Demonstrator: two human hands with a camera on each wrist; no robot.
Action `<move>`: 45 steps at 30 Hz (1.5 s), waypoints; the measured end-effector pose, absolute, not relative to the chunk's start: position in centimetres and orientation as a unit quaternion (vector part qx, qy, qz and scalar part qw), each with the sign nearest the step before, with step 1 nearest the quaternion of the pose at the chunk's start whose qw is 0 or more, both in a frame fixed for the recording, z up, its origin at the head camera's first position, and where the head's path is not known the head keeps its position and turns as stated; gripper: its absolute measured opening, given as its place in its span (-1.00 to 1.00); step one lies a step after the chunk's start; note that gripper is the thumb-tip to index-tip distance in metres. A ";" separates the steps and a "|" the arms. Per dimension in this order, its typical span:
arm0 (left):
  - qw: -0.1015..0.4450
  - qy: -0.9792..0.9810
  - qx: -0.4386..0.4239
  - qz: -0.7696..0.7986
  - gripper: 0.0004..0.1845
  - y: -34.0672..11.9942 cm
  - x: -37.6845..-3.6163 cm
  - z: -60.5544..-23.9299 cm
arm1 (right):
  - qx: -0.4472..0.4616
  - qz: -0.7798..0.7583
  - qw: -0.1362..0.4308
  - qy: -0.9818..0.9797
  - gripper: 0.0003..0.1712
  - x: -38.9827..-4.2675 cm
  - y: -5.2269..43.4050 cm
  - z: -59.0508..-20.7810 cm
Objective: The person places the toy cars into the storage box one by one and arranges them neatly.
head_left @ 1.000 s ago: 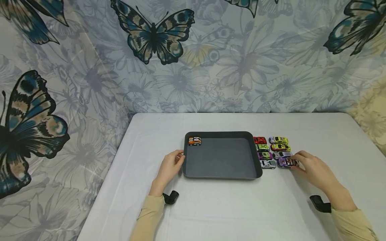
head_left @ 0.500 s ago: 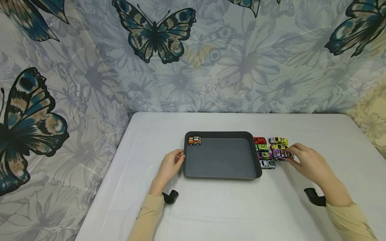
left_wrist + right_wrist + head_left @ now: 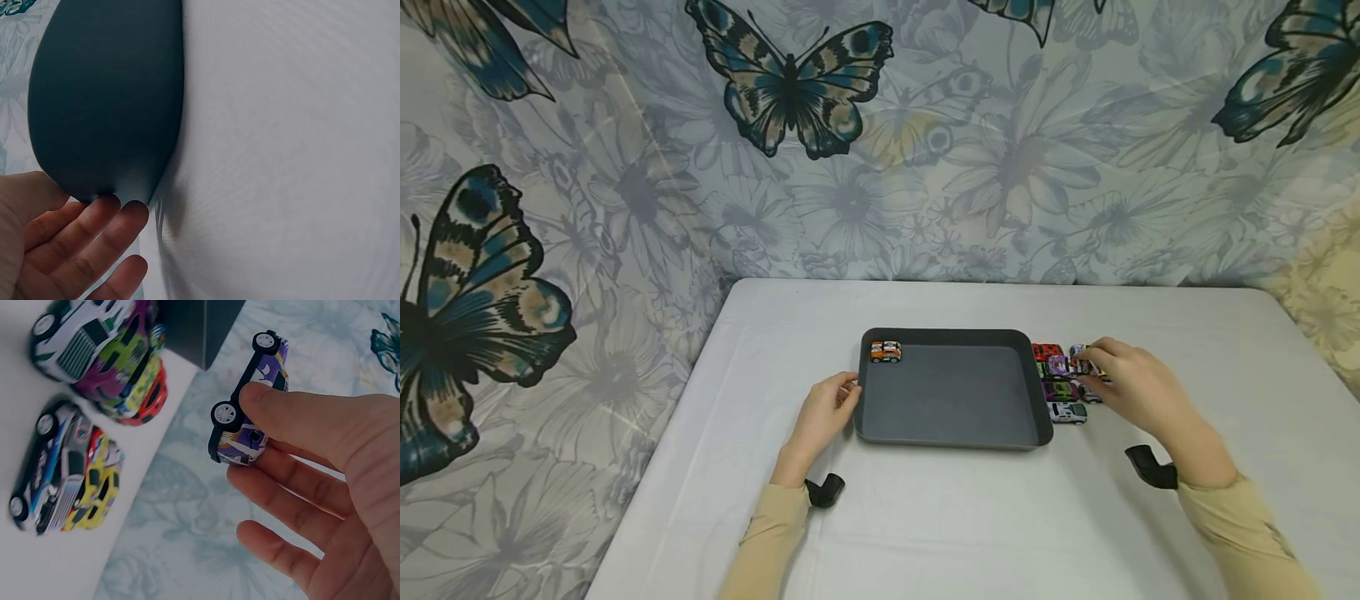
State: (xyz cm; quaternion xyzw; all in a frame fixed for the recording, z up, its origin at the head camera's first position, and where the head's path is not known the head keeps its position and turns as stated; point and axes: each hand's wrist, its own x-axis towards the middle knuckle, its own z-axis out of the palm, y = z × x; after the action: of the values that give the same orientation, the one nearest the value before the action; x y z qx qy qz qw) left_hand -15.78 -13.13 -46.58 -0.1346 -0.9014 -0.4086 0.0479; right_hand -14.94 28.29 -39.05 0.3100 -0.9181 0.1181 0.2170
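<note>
While our right hand (image 3: 1131,387) pinches the purple car (image 3: 247,406) between thumb and fingers, lifted clear of the table (image 3: 970,517), we judge the hold a thin one: in the right wrist view the thumb lies along one side by the wheels and the fingers sit under the far side, so a small twist could roll the car out of the pinch. In the head view it hangs right of centre, above the parked cars (image 3: 1063,392) and just beside the right edge of the tray (image 3: 951,437). If it fell, it would likely knock those cars out of their rows or strike the tray's rim and bounce. Carried low, it could also catch that rim. Our left hand (image 3: 822,417) lies at centre left with relaxed fingers touching the tray's left edge; a bump from the right might slide the tray and shift the orange car (image 3: 885,352) in its upper left corner.
</note>
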 end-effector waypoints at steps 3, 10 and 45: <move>0.048 -0.902 -0.132 -0.409 -0.73 -13.1 -15.8 -46.6 | 0.316 0.119 0.216 -0.916 -0.60 -15.3 27.5 -38.9; 0.042 -0.902 -0.126 -0.410 -0.72 -13.2 -15.7 -46.6 | 0.335 0.120 0.215 -0.910 -0.61 -16.3 25.6 -38.9; 0.056 -0.906 -0.137 -0.398 -0.74 -13.2 -16.1 -46.8 | 0.359 0.114 0.159 -0.913 -0.68 -19.5 18.5 -40.2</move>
State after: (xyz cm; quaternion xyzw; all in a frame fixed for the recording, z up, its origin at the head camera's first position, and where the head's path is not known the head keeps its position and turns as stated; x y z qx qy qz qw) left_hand -16.06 -13.25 -46.78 -0.1371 -0.9055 -0.3977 0.0556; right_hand -19.52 18.55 -40.18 0.3592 -0.9125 0.1140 0.1589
